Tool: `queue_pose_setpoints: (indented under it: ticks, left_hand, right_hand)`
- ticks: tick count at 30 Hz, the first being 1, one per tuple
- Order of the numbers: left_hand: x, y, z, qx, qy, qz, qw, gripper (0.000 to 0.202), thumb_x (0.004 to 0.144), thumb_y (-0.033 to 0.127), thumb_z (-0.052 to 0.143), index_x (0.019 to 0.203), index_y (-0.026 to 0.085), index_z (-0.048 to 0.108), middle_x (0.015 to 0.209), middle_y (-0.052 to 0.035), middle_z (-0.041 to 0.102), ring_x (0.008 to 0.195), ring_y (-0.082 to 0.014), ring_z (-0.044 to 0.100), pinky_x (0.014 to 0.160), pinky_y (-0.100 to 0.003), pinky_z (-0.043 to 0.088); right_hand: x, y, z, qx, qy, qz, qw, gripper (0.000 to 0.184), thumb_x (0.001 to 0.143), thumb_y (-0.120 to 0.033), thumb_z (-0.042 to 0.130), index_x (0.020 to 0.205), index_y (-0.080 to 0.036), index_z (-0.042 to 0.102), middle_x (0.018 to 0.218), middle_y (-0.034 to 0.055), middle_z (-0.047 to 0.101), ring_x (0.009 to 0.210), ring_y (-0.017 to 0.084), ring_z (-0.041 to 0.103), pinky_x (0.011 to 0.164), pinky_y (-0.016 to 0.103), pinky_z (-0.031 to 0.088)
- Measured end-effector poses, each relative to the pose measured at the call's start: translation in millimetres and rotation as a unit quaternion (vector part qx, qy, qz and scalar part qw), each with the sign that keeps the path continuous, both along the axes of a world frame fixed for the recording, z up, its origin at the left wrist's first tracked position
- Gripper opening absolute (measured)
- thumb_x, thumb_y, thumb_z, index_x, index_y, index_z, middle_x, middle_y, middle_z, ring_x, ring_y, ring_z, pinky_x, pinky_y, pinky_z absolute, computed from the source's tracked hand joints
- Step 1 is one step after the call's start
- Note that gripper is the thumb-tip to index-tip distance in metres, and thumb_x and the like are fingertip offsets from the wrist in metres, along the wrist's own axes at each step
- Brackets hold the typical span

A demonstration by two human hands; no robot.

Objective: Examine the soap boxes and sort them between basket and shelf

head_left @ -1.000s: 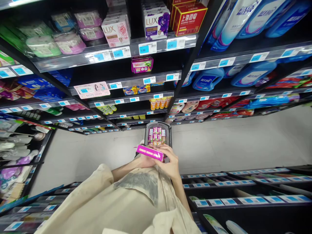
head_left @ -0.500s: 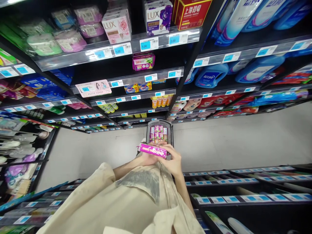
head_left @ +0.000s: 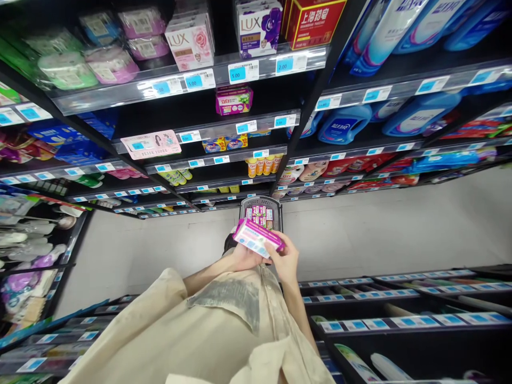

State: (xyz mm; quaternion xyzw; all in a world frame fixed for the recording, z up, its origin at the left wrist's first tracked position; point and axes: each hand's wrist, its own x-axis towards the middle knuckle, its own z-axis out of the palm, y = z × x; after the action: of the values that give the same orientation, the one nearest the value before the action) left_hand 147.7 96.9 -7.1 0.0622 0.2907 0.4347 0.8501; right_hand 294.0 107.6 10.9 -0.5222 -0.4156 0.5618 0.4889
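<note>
I hold a purple-and-white wrapped pack of soap [head_left: 256, 237] in front of my waist, its pale printed face tilted up toward me. My left hand [head_left: 245, 258] supports it from below at the left, with most of its fingers hidden under the pack. Around the right end, my right hand [head_left: 286, 258] is closed, thumb on the printed face. Just beyond the pack, a grey shopping basket [head_left: 279, 209] sits on the floor, with several similar purple packs [head_left: 260, 213] inside.
Ahead stands a shelf with LUX soap boxes [head_left: 259, 29], a red soap box [head_left: 316, 24] and one purple soap pack [head_left: 234, 100]. Blue detergent bottles [head_left: 346, 124] fill shelves at the right. Another shelf [head_left: 376, 324] runs close behind me. Grey floor [head_left: 360, 229] lies between.
The soap pack has been turned in my hands, from showing its narrow purple side to showing its broad pale printed face. My right hand's grip has shifted along with it.
</note>
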Motion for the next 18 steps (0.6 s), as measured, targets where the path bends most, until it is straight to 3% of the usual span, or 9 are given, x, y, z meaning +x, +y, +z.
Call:
queue_pose_setpoints:
  ticks: [5,11,18]
  left_hand:
    - [0.5,-1.0,-12.0,0.052,0.006,-0.07,0.996,0.058,0.1,0.066,0.055,0.122,0.014,0.071,0.117,-0.02,0.078,0.117,-0.0386,0.068,0.099,-0.052,0.05]
    - [-0.4,-0.4,-24.1,0.058,-0.002,-0.071,0.996,0.062,0.097,0.071,0.058,0.122,0.016,0.073,0.118,-0.0187,0.079,0.113,-0.0361,0.071,0.1,-0.051,0.051]
    - [-0.3,-0.2,-25.8,0.059,-0.006,-0.062,0.996,0.058,0.1,0.067,0.057,0.126,0.016,0.072,0.12,-0.0181,0.079,0.103,-0.0324,0.073,0.097,-0.049,0.052]
  right_hand:
    - [1.7,6.6,-10.5,-0.09,0.053,-0.072,0.992,0.055,0.075,-0.063,0.087,0.106,-0.017,0.083,0.105,0.012,0.083,0.089,0.027,0.077,0.074,0.035,0.062]
    - [1.4,5.4,-11.2,-0.081,0.061,-0.077,0.992,0.049,0.081,-0.061,0.084,0.105,-0.019,0.083,0.104,0.0105,0.083,0.089,0.025,0.075,0.073,0.032,0.059]
    - [2.1,6.3,-15.5,-0.081,0.079,-0.084,0.99,0.05,0.078,-0.061,0.086,0.106,-0.019,0.083,0.106,0.0105,0.083,0.085,0.023,0.074,0.072,0.031,0.059]
